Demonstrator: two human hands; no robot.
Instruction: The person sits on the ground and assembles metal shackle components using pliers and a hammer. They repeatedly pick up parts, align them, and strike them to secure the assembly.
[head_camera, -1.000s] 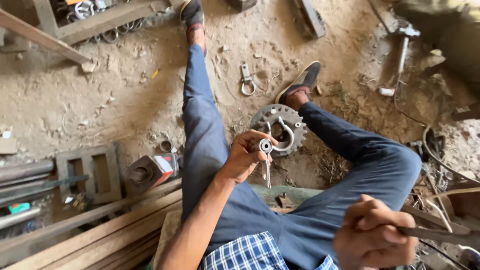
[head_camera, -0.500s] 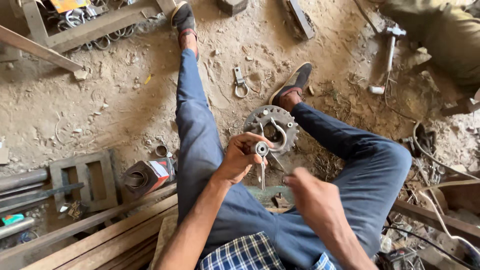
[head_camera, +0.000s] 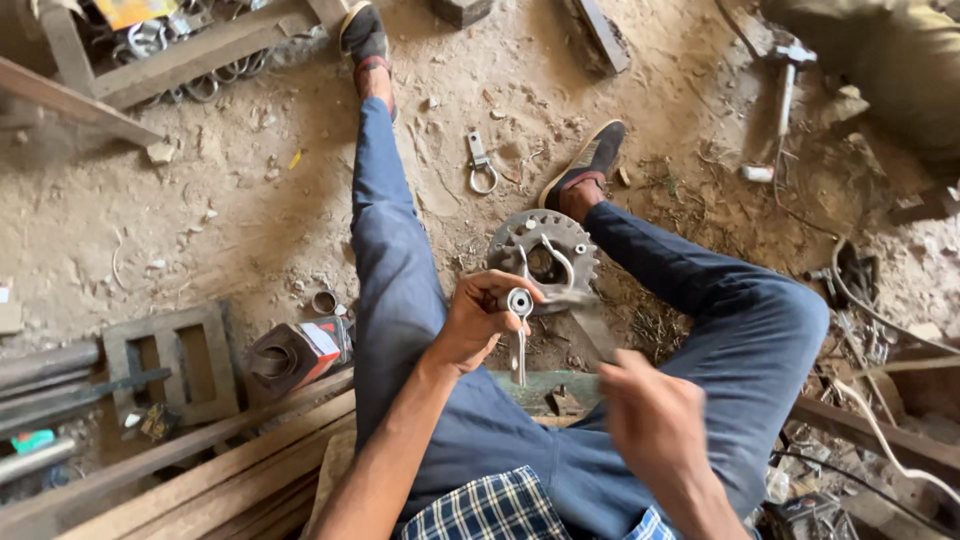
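1. The person is sitting on the dirt floor (head_camera: 200, 200) with both legs stretched out, looking down at the hands.
2. The left hand (head_camera: 478, 325) is holding a small metal part (head_camera: 520, 335) above the lap. The fingers are pinching the part at its round, ring-shaped head.
3. The part's long axis is running nearly vertical: the round head is sitting at the top between the fingers, and the thin shank is hanging straight down below them, free of any contact.
4. The right hand (head_camera: 655, 425) is hovering lower and to the right of the part, near but apart from it. It is blurred, so whether its fingers are spread or curled cannot be told; nothing is showing in its grip.
5. The left hand is the nearer one, being already on the part. The shank's free lower end is pointing toward the gap between the two hands.
6. A toothed sprocket (head_camera: 545, 262) is lying flat on the floor just beyond the part, between the legs.
7. A shackle (head_camera: 482, 165) is lying farther out, and a red-and-white can (head_camera: 295, 352) is resting beside the left leg.
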